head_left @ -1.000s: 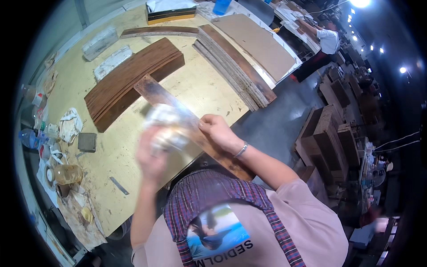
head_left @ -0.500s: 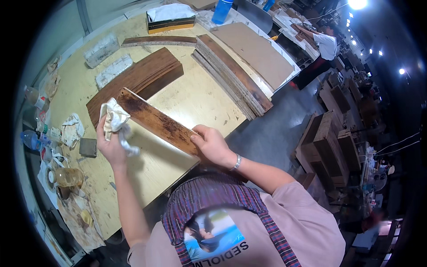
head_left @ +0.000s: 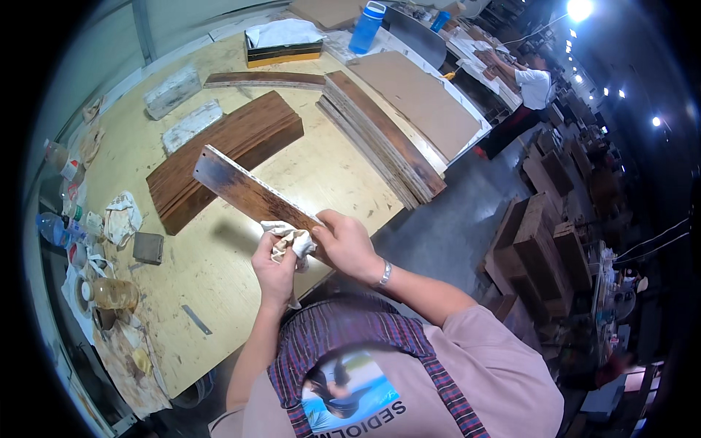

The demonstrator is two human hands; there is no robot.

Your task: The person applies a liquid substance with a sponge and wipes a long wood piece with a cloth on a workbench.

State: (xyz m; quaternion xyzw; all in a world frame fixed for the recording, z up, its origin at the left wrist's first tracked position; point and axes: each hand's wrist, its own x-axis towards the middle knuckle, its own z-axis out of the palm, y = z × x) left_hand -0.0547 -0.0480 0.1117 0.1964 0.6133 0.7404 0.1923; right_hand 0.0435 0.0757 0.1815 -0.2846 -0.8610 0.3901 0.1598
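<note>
A brown wooden board (head_left: 244,191) with dark stain patches slants above the table, its far end up to the left. Its near end is gripped by my right hand (head_left: 349,244), thumb on top and fingers mostly hidden beneath. My left hand (head_left: 275,274) is closed on a crumpled, stained white cloth (head_left: 290,239), which touches the board's lower edge close to my right hand. Behind the board lies a stack of curved brown boards (head_left: 226,150). To its right is another stack of long boards (head_left: 380,139) with pale edges.
The pale table (head_left: 241,292) also bears two wrapped white blocks (head_left: 171,93), a small dark block (head_left: 148,248), a metal strip (head_left: 196,320) and a jar of amber liquid (head_left: 113,293). A tissue box (head_left: 284,44) and blue bottle (head_left: 366,28) stand far off. A person (head_left: 531,87) works at the far right.
My left hand has brought the cloth from the board's far left end down to near my right hand. The board has tilted slightly, and my right hand keeps its grip.
</note>
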